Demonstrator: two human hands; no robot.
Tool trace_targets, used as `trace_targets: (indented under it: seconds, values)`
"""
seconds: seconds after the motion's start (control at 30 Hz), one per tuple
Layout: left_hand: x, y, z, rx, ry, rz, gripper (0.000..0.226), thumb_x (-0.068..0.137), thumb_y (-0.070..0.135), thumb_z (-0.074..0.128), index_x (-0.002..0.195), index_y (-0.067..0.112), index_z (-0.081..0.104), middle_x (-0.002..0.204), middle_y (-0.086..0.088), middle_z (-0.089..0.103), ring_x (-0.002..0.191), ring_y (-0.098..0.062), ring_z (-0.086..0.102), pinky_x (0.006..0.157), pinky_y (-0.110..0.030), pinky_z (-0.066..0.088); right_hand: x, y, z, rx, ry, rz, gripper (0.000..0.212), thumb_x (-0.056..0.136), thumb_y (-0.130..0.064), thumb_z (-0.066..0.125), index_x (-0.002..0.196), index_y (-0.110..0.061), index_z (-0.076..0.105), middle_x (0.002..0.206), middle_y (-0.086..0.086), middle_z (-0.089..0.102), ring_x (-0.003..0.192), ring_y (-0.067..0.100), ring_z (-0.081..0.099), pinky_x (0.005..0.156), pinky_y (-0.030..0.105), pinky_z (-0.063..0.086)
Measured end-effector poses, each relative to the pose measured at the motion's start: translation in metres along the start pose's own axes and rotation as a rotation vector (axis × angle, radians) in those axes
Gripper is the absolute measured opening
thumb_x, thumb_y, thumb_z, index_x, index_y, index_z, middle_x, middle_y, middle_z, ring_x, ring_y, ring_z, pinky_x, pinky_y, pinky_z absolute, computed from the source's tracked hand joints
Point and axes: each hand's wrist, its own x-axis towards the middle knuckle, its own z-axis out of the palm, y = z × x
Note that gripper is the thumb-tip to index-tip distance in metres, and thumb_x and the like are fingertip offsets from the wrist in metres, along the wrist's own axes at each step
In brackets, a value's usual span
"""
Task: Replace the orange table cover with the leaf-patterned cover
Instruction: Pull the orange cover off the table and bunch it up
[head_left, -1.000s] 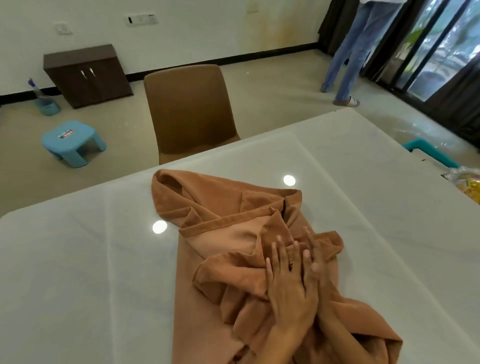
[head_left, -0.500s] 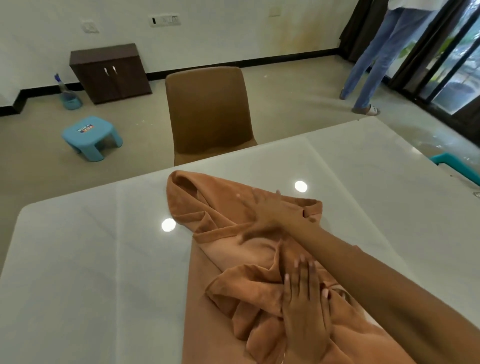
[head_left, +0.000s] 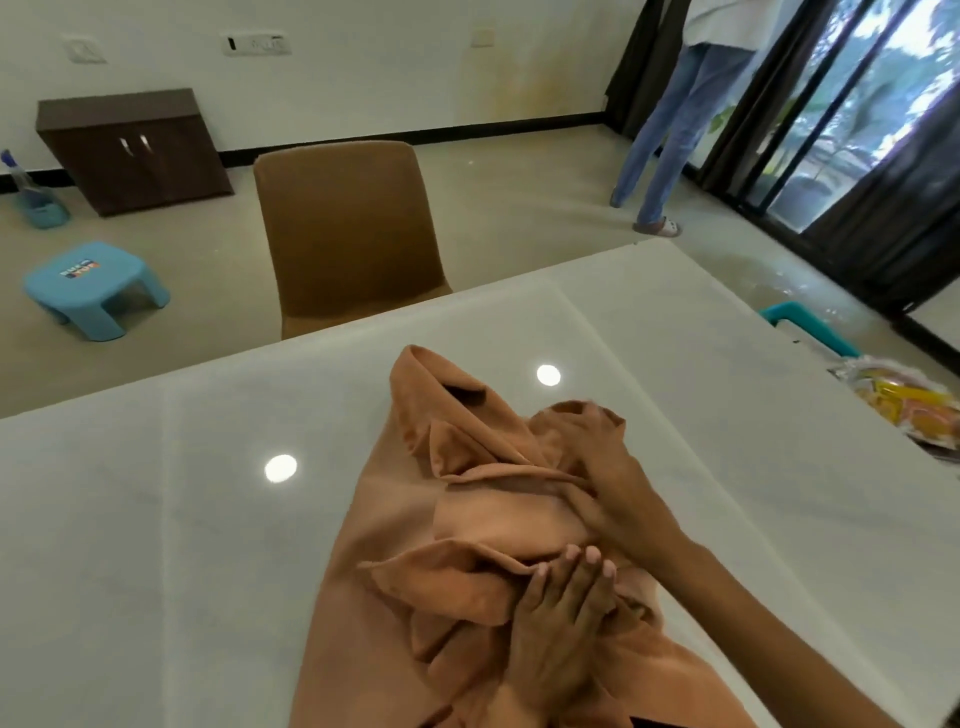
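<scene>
The left hand (head_left: 558, 629) lies low in the frame, just right of centre, its fingers curled over a bunched fold of the crumpled orange fabric table cover (head_left: 467, 530) and gripping it. Just above it, the right hand (head_left: 605, 478) reaches in from the lower right corner along a bare forearm; its fingers bend down into the folds at the cover's upper right part and pinch the cloth there — the fingertips themselves are blurred. The cover sits in a loose heap in the lower middle of the frame, one pointed ridge rising toward the centre and a flatter stretch running down to the bottom edge. It rests on a glossy white rectangular table (head_left: 156, 545) that fills the lower half of the frame and shows two round light reflections. Beyond the table's far edge, upper centre, stands a brown upholstered chair (head_left: 348, 234). On the floor at the left is a small light-blue plastic stool (head_left: 93, 291), and above it, against the white wall, a dark brown wooden cabinet (head_left: 130, 150). At the upper right a person in blue jeans (head_left: 670, 130) stands by dark-framed glass doors (head_left: 857, 130). At the right edge lies a yellow-and-orange plastic packet (head_left: 909, 405).
</scene>
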Motion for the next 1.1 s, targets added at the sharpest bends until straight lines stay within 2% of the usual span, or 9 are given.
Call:
trace_targets:
  seconds: [0.1, 0.2, 0.33, 0.5, 0.63, 0.8, 0.93, 1.03, 1.1]
  values:
    - [-0.007, 0.012, -0.017, 0.196, 0.102, 0.128, 0.053, 0.105, 0.03, 0.011, 0.152, 0.009, -0.003, 0.16, -0.007, -0.008, 0.147, -0.02, -0.002, 0.119, -0.034, 0.001, -0.065, 0.0, -0.013, 0.051, 0.119, 0.179, 0.057, 0.086, -0.024, 0.062, 0.138, -0.015, 0.043, 0.129, -0.007, 0.05, 0.108, -0.006, 0.047, 0.096, 0.005, 0.03]
    - [-0.007, 0.034, -0.019, 0.126, -0.009, 0.168, 0.056, 0.104, 0.038, 0.009, 0.152, 0.013, -0.003, 0.16, -0.003, -0.008, 0.147, -0.016, -0.003, 0.118, -0.031, -0.002, -0.117, -0.013, -0.002, 0.067, 0.135, 0.31, 0.041, 0.086, -0.029, 0.047, 0.122, -0.015, 0.059, 0.12, -0.001, 0.06, 0.109, 0.014, 0.055, 0.1, 0.021, 0.038]
    - [0.003, 0.035, -0.028, 0.047, -0.172, 0.13, 0.057, 0.103, 0.043, 0.008, 0.153, 0.017, 0.006, 0.16, 0.001, 0.001, 0.147, -0.015, 0.004, 0.119, -0.033, 0.003, -0.158, -0.029, 0.028, -0.062, 0.319, 0.299, 0.022, 0.084, -0.019, 0.053, 0.095, -0.014, 0.072, 0.101, -0.001, 0.071, 0.094, 0.014, 0.064, 0.099, 0.034, 0.04]
    - [0.009, 0.042, -0.031, -0.047, -0.394, -0.014, 0.054, 0.104, 0.037, 0.013, 0.143, 0.011, 0.041, 0.152, -0.007, 0.033, 0.142, -0.022, 0.027, 0.116, -0.039, 0.018, -0.165, -0.039, 0.012, 0.275, 0.503, 0.618, 0.035, 0.073, -0.007, 0.077, 0.102, -0.019, 0.061, 0.1, -0.004, 0.066, 0.092, 0.002, 0.063, 0.08, 0.014, 0.048]
    - [0.009, 0.049, -0.031, -0.012, -0.4, -0.12, 0.052, 0.105, 0.034, 0.015, 0.142, 0.012, 0.043, 0.151, -0.006, 0.036, 0.142, -0.02, 0.027, 0.116, -0.036, 0.018, -0.137, -0.021, -0.021, 0.311, 0.598, 0.563, 0.033, 0.079, -0.032, 0.06, 0.106, -0.014, 0.058, 0.111, -0.01, 0.061, 0.106, 0.008, 0.057, 0.091, 0.026, 0.046]
    - [0.011, 0.049, -0.028, 0.036, -0.419, -0.162, 0.053, 0.105, 0.032, 0.012, 0.142, 0.011, 0.042, 0.151, -0.006, 0.035, 0.141, -0.02, 0.028, 0.114, -0.036, 0.019, -0.024, 0.051, -0.016, 0.032, 0.192, 0.559, 0.043, 0.085, -0.054, 0.05, 0.119, -0.028, 0.057, 0.139, -0.002, 0.046, 0.132, 0.017, 0.037, 0.109, 0.059, 0.023]
    - [0.01, 0.046, -0.024, 0.032, -0.419, -0.186, 0.053, 0.104, 0.031, 0.011, 0.142, 0.011, 0.043, 0.152, -0.006, 0.033, 0.142, -0.02, 0.028, 0.115, -0.035, 0.019, 0.053, 0.088, 0.02, -0.159, -0.311, 0.652, 0.075, 0.083, -0.072, 0.039, 0.146, -0.035, 0.023, 0.157, 0.008, 0.015, 0.143, 0.03, 0.012, 0.108, 0.064, -0.003]
    - [0.01, 0.042, -0.021, 0.049, -0.42, -0.174, 0.053, 0.104, 0.03, 0.011, 0.143, 0.011, 0.041, 0.153, -0.006, 0.031, 0.143, -0.019, 0.026, 0.115, -0.035, 0.017, 0.072, 0.081, 0.04, -0.156, -0.5, 0.63, 0.081, 0.08, -0.072, 0.045, 0.147, -0.032, 0.02, 0.142, 0.01, 0.044, 0.132, 0.032, 0.038, 0.108, 0.063, 0.0]
    - [0.008, 0.04, -0.02, 0.061, -0.417, -0.177, 0.053, 0.103, 0.03, 0.012, 0.143, 0.01, 0.041, 0.154, -0.007, 0.029, 0.143, -0.019, 0.024, 0.116, -0.035, 0.015, 0.068, 0.067, 0.043, -0.215, -0.488, 0.541, 0.051, 0.088, -0.046, 0.053, 0.134, -0.028, 0.041, 0.117, 0.004, 0.062, 0.115, 0.028, 0.053, 0.111, 0.056, 0.015]
